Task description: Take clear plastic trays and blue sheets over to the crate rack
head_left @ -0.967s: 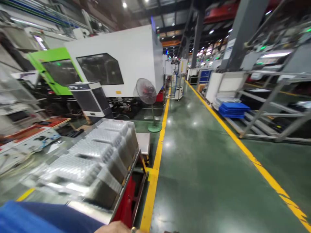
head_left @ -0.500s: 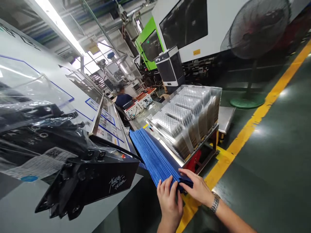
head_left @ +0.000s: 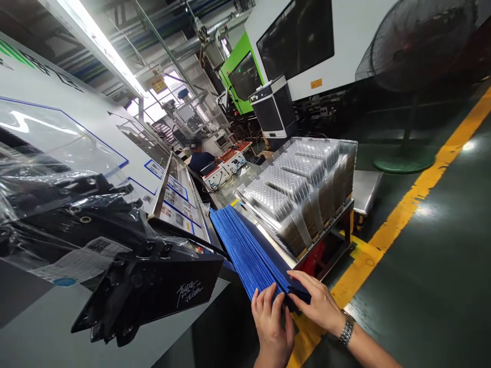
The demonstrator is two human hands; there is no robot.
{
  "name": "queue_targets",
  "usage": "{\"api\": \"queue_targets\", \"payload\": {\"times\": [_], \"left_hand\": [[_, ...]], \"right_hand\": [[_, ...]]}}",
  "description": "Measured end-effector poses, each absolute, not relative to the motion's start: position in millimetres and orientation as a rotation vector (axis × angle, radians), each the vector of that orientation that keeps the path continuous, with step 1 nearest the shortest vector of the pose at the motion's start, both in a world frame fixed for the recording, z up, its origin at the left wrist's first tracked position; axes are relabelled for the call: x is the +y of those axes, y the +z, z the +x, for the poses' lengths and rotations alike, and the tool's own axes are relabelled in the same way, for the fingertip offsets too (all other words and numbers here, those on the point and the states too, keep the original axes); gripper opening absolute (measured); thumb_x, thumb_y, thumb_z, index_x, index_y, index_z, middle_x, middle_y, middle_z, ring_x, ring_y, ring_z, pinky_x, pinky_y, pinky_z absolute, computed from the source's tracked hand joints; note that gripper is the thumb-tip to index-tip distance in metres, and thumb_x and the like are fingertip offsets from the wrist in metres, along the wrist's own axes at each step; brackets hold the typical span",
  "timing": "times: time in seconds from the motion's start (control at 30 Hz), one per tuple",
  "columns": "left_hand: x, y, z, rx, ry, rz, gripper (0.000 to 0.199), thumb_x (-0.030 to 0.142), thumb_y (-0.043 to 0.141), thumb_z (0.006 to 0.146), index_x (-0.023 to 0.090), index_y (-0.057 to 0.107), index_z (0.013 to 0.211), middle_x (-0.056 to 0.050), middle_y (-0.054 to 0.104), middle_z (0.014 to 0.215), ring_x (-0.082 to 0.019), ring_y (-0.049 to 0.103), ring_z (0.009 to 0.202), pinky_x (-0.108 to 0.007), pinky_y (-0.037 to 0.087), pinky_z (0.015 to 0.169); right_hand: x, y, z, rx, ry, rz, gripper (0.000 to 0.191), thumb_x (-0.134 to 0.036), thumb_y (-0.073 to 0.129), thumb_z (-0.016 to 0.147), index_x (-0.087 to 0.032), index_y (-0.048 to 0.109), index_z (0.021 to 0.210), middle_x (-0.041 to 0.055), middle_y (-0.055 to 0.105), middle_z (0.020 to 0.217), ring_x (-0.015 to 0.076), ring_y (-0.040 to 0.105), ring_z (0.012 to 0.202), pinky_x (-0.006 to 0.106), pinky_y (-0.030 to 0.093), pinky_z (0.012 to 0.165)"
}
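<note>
Blue sheets (head_left: pixel 245 250) slanting away to the left

I had both hands at the near end of the blue sheets, low in my head view and right of centre. The left hand (head_left: pixel 270 324) laid its fingertips over the near edge, fingers close together and gently bent. The right hand (head_left: pixel 320 305) was moderately spread, forefinger and thumb at the right-hand corner, just beside the left. From my feed I could not tell whether either hand actually clasped the sheets. A metal link watch (head_left: pixel 347 327) circled the right wrist.

The sheets were thin, flat and long, pressed into a neat stack whose many edges read as fine parallel ridges. Their long axis ran obliquely, the near end toward me and the far end pointing forward and left. I could not see what carried their weight.

Just beyond them, to the right, I saw clear trays (head_left: pixel 295 179), glossy and bumpy, nested in dense rows on a metal-framed table (head_left: pixel 348 225). On the other side, a black part (head_left: pixel 164 291) showed a smooth slab face with white handwriting and a jagged lower end; wrinkled, shiny film (head_left: pixel 126 230) covered its upper portion. To the right, a scuffed yellow line (head_left: pixel 406 204) crossed the glossy dark-green floor (head_left: pixel 422 281).
</note>
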State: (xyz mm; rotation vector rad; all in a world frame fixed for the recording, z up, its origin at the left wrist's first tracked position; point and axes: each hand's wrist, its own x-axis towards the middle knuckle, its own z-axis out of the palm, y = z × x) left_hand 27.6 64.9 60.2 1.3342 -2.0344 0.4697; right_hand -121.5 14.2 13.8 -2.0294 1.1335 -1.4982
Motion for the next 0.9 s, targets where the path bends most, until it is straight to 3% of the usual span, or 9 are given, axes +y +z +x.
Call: {"api": "queue_targets", "payload": {"times": [0.9], "left_hand": [[65.3, 61.2, 22.5, -1.993, 0.446, 1.363, 0.024, 0.010, 0.046, 0.084, 0.019, 0.061, 0.101, -0.008, 0.066, 0.110, -0.021, 0.057, 0.104, -0.044, 0.038, 0.100]], "right_hand": [[15.2, 18.1, -125.4, 1.133, -1.472, -2.008, 0.034, -0.024, 0.050, 0.088, -0.017, 0.058, 0.121, 0.0101, 0.066, 0.115, 0.0210, 0.064, 0.105, 0.033, 0.057, 0.090]]}}
